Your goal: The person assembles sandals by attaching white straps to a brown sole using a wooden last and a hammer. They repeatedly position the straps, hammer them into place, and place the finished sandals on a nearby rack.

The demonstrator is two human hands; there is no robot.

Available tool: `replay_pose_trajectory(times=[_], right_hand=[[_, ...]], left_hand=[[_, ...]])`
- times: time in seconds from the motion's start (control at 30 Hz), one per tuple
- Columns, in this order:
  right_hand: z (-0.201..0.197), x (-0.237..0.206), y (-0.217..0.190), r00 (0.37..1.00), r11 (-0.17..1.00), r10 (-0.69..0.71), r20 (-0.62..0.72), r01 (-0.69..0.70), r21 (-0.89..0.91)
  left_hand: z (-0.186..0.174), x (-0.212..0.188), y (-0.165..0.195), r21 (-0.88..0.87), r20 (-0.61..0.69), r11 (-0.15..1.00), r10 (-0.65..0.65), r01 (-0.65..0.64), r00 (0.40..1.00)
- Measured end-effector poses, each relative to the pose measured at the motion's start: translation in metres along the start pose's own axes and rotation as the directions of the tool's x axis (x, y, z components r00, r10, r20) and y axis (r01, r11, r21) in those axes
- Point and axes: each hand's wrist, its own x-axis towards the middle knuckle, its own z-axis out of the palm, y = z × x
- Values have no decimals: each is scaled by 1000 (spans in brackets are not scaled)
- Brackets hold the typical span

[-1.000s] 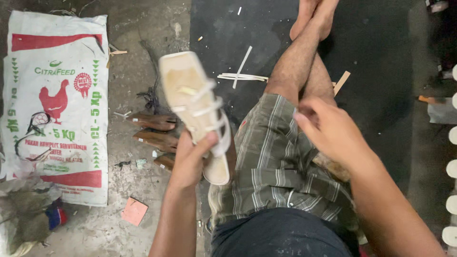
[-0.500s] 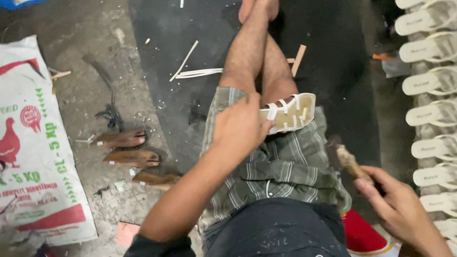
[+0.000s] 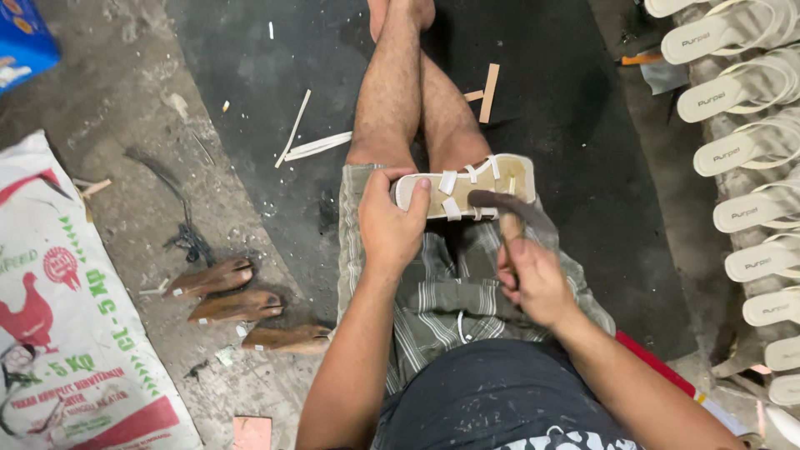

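Note:
A cream sandal sole (image 3: 479, 179) with white straps across it lies bottom-up across my thighs. My left hand (image 3: 390, 225) grips its left end, thumb on top, pinning it to my lap. My right hand (image 3: 529, 279) is closed around the wooden handle of a small hammer (image 3: 510, 208), whose dark curved head rests over the sole's middle straps. My bare legs stretch ahead over a black mat (image 3: 575, 125).
Three brown wooden shoe lasts (image 3: 237, 304) lie on the concrete at my left, beside a printed white feed sack (image 3: 58, 333). A row of cream sandals (image 3: 742, 150) lines the right edge. Strap offcuts (image 3: 312, 142) and a wood strip (image 3: 489, 92) lie on the mat.
My left hand brought the sandal down from the air onto my lap. My right hand fetched the hammer from the right and set its head on the sole.

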Motion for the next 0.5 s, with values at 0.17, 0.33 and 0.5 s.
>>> replay_pose_trajectory(times=[0.17,0.33,0.5], right_hand=[[-36,2,-33,942,713,320,98,-308,630],[-19,0,-34,986,699,154,-63,-64,712],[-13,8,-9,898,741,389,203,-436,510]], left_hand=[[6,1,4,13,41,1000,17,-17,999],[8,1,1,4,21,1000,-6,6,1000],[5,-2,0,12,18,999,30,-30,999]])
